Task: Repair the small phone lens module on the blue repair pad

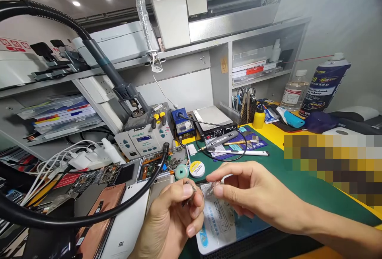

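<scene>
My left hand (pixel 167 215) is closed, pinching a small dark metal piece (pixel 188 199) between thumb and fingers; most of that piece is hidden. Between the thumb and index finger of my right hand (pixel 256 189) is a small coil of thin, shiny metal wire (pixel 212 187). The two hands are close together but apart. Beneath them lies a flat white and blue panel with printed text (pixel 216 233). Just beyond the fingers are a round tin with a yellow and white lid (pixel 197 169) and a pale green round spool (pixel 182 172).
A black hose (pixel 89 221) loops across the left, over phones (pixel 125 215) and circuit boards. A soldering iron handle (pixel 222 139) and a white-handled brush (pixel 244 152) lie on the green mat (pixel 286 183). Behind stand a control station (pixel 143 141), a yellow bottle (pixel 258 117) and a spray can (pixel 325 84).
</scene>
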### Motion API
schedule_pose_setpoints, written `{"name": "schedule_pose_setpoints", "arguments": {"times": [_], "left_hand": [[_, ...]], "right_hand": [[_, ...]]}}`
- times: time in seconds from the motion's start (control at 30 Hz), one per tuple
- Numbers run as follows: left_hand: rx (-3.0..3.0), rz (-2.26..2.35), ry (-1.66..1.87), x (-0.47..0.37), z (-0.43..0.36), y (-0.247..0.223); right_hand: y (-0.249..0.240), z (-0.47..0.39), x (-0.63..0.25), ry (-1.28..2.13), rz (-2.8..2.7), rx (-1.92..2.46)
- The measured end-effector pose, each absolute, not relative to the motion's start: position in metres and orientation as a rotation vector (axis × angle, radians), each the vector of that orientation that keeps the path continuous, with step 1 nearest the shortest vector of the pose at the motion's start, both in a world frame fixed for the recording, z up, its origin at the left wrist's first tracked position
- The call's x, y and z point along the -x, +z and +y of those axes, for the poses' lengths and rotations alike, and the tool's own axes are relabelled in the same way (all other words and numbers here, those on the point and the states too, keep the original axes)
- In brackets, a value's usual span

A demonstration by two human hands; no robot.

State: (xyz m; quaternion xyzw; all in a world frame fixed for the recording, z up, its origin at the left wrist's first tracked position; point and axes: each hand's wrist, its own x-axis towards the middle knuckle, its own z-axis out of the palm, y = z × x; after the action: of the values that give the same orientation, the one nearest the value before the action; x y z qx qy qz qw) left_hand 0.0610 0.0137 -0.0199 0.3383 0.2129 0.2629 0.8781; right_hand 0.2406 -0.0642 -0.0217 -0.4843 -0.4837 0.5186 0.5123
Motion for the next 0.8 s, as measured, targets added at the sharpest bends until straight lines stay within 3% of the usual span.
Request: {"name": "schedule_pose_setpoints", "arguments": {"times": [0.53,0.8], "left_hand": [[-0.604,0.412,0.518,-0.0573,0.0139,-0.0166],[-0.605,0.406,0.495,-0.0570,0.0131,-0.0173]], "right_hand": [[-0.0237,-0.0648,-0.2419,1.235,-1.258,1.131],[-0.0200,-0.0715,-0.2416,0.841,-1.494,1.239]]}}
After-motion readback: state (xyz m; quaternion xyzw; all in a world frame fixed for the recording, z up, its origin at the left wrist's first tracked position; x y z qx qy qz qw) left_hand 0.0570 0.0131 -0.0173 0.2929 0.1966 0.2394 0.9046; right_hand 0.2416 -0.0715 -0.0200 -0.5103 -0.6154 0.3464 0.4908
